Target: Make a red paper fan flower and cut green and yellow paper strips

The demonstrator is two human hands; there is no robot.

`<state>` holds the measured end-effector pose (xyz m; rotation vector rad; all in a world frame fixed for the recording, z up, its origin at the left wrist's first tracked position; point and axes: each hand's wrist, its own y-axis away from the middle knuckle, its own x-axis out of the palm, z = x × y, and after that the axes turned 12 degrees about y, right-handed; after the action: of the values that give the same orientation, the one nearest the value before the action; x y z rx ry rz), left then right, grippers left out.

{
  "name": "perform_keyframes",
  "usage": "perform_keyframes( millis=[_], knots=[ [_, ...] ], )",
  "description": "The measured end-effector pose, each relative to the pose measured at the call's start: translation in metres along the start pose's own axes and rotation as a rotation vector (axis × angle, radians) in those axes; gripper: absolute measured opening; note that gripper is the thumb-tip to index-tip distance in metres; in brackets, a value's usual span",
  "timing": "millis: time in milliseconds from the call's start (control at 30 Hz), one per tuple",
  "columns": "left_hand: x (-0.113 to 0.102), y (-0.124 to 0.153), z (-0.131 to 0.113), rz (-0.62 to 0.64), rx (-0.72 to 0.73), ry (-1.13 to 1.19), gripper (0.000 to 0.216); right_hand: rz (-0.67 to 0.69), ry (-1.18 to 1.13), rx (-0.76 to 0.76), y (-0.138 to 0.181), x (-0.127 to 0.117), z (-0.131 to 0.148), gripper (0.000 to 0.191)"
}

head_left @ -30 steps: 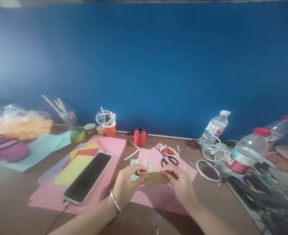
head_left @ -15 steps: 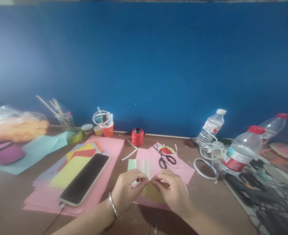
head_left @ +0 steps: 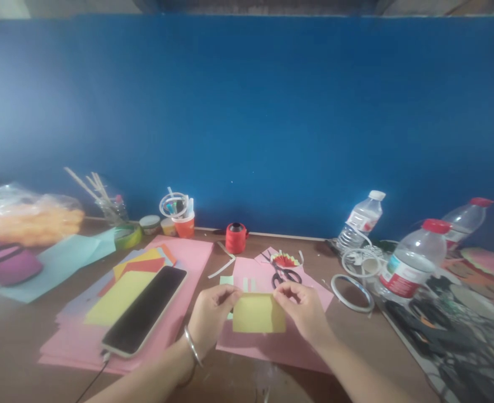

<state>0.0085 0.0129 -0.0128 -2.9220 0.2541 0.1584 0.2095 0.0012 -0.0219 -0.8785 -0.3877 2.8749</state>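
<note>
A small yellow piece of paper (head_left: pixel 259 314) is held up between my two hands, its top edge pinched at both corners. My left hand (head_left: pixel 213 310), with a silver bangle on the wrist, grips the left corner. The right corner is between the thumb and fingers of my right hand (head_left: pixel 301 308). Beneath the yellow piece lies pink paper (head_left: pixel 247 350) with narrow pale green strips (head_left: pixel 249 285) on it. Just beyond my right hand are black-handled scissors (head_left: pixel 286 277) and a small red pleated paper fan (head_left: pixel 286 258) with a yellow-green edge.
A black phone (head_left: pixel 146 310) lies on stacked coloured paper (head_left: pixel 192 254) at left. A red thread spool (head_left: pixel 235 238) and an orange cup of pens (head_left: pixel 183 225) stand near the wall. At right are a tape roll (head_left: pixel 352 307), plastic bottles (head_left: pixel 414 260) and dark clutter.
My hands have moved apart along the paper's top edge, from its middle out to the corners. The yellow paper now shows as a flat rectangle. The view has tilted slightly upward.
</note>
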Motion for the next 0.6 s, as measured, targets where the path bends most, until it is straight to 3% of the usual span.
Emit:
perform_keyframes(
  millis=[167,333,600],
  knots=[
    [0.0,0.0,0.0,-0.019,0.065,-0.044,0.016,0.047,-0.132,0.011,0.0,0.002,0.0,0.014],
    [0.002,0.0,0.007,-0.042,0.033,-0.022,0.014,0.172,-0.271,0.093,-0.001,0.006,0.0,0.02],
    [0.003,-0.001,0.015,0.0,0.031,0.058,0.018,0.127,-0.279,0.117,-0.002,0.011,-0.005,0.018]
  ],
)
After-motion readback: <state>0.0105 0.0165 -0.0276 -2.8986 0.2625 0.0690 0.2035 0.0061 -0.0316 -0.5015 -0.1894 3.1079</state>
